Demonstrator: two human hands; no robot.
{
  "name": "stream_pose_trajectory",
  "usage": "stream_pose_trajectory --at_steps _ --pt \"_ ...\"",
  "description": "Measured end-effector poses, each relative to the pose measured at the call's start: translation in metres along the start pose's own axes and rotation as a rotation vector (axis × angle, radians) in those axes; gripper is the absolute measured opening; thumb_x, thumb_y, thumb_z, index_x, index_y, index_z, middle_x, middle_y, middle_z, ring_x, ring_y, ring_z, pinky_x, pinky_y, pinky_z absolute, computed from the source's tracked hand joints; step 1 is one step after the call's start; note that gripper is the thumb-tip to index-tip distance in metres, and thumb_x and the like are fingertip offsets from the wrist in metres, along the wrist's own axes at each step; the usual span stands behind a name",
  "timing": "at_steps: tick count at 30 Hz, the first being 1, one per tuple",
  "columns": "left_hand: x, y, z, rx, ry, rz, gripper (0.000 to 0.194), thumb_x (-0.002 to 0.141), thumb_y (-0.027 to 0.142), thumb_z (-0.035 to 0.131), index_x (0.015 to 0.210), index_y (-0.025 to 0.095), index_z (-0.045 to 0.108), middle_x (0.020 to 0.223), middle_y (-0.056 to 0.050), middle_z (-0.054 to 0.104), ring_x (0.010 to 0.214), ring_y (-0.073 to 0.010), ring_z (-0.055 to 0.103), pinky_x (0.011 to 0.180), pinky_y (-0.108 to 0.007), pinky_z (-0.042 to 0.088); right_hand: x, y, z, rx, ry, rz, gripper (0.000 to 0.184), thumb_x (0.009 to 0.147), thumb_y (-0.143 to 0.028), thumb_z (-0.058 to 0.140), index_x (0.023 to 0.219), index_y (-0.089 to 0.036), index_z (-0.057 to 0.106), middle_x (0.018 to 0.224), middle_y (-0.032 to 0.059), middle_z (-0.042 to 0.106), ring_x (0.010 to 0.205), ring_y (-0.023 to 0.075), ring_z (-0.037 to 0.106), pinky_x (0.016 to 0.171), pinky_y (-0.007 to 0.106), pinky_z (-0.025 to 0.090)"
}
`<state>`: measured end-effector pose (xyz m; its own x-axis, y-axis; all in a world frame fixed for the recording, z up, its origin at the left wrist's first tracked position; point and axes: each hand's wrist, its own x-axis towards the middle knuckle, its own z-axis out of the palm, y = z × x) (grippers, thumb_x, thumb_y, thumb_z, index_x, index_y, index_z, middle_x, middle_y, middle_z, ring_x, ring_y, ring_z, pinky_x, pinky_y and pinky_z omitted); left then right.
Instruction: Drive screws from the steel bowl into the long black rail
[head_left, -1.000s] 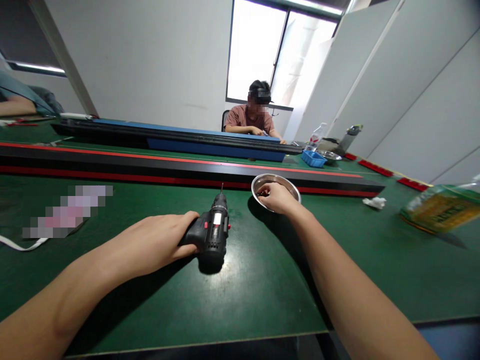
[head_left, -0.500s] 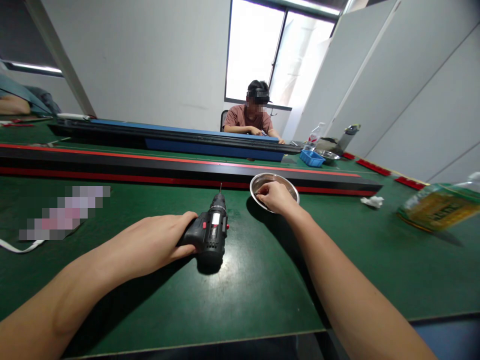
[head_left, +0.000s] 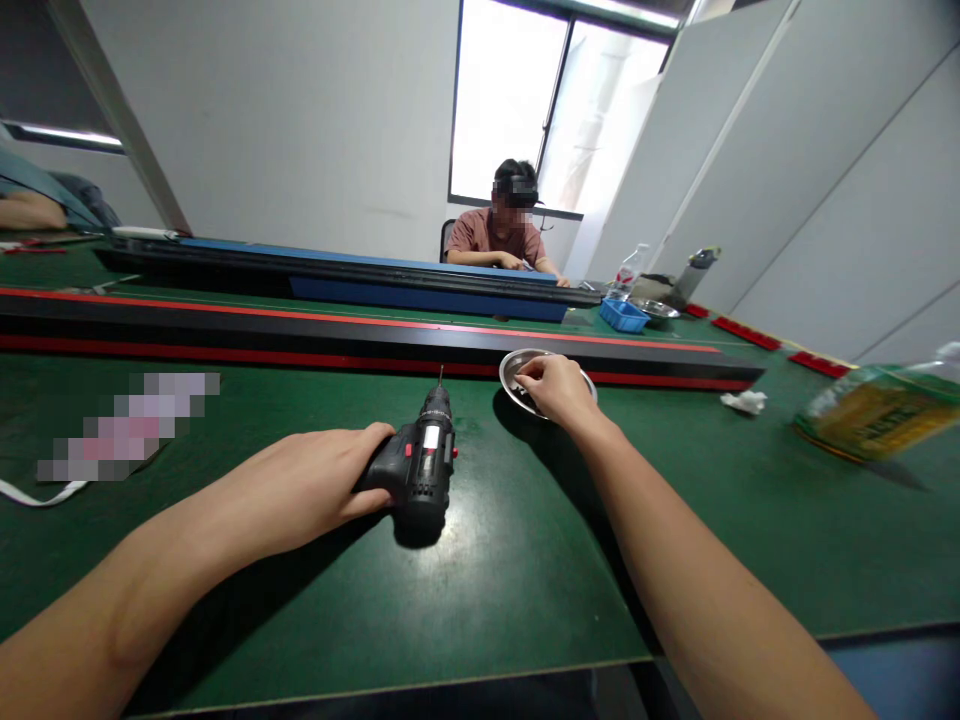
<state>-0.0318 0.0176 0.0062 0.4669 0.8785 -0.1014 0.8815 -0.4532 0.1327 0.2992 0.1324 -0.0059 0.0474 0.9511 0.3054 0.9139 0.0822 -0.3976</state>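
Note:
My left hand is wrapped round the handle of a black cordless drill with red buttons. The drill rests on its side on the green table, its thin bit pointing away from me. My right hand is over a shiny metal bowl, thumb and fingers pinched together inside its rim. Small dark pieces lie in the bowl, too small to name. Whatever the right fingertips hold cannot be made out. Just behind the bowl runs a long black bar with red stripes.
Farther back lies a long blue and black bar, with a person seated behind it. A blue basket stands near a water bottle. To the right are crumpled tissue and a large bottle of yellow liquid.
My right hand has risen slightly within the bowl, and more of the small dark pieces show. The left hand and drill have stayed in place.

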Motion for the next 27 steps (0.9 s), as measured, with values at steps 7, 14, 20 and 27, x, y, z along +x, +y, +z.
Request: stream_pose_trajectory --at_steps 7,14,20,27 --pt "-0.0002 -0.0012 0.0003 0.002 0.002 0.000 0.053 0.097 0.061 0.053 0.140 0.030 0.055 0.126 -0.009 0.077 0.109 -0.0356 0.075 0.087 -0.044 0.054 -0.0026 -0.0027 -0.0018 0.028 0.025 0.017 0.017 0.097 -0.027 0.073 0.102 -0.021 0.087 0.106 0.0120 0.083 0.096 0.0230 0.077 0.089 0.028 0.052" --pt "-0.0013 -0.0005 -0.0004 0.005 0.000 -0.009 0.053 0.098 0.061 0.053 0.141 0.030 0.054 0.127 -0.009 0.077 0.110 -0.0357 0.075 0.087 -0.044 0.053 0.0013 -0.0011 0.0000 0.012 0.050 0.034 0.020 0.098 -0.035 0.073 0.094 -0.019 0.085 0.099 0.0112 0.083 0.090 0.0230 0.076 0.083 0.030 0.050" --pt "-0.0003 -0.0023 0.0018 0.009 0.006 0.000 0.054 0.098 0.062 0.052 0.141 0.030 0.054 0.126 -0.009 0.077 0.108 -0.0354 0.075 0.086 -0.044 0.054 0.0021 0.0016 0.0017 -0.008 0.064 0.005 0.014 0.095 -0.026 0.073 0.099 -0.020 0.085 0.105 0.0107 0.083 0.097 0.0240 0.076 0.088 0.031 0.052" --pt "0.0003 -0.0029 0.0029 0.006 0.008 0.000 0.053 0.097 0.062 0.053 0.140 0.031 0.055 0.126 -0.009 0.077 0.109 -0.0345 0.075 0.086 -0.042 0.053 0.0018 0.0021 0.0026 -0.043 0.076 -0.025 0.026 0.100 -0.025 0.061 0.108 -0.019 0.085 0.114 0.0139 0.082 0.105 0.0278 0.077 0.093 0.032 0.053"
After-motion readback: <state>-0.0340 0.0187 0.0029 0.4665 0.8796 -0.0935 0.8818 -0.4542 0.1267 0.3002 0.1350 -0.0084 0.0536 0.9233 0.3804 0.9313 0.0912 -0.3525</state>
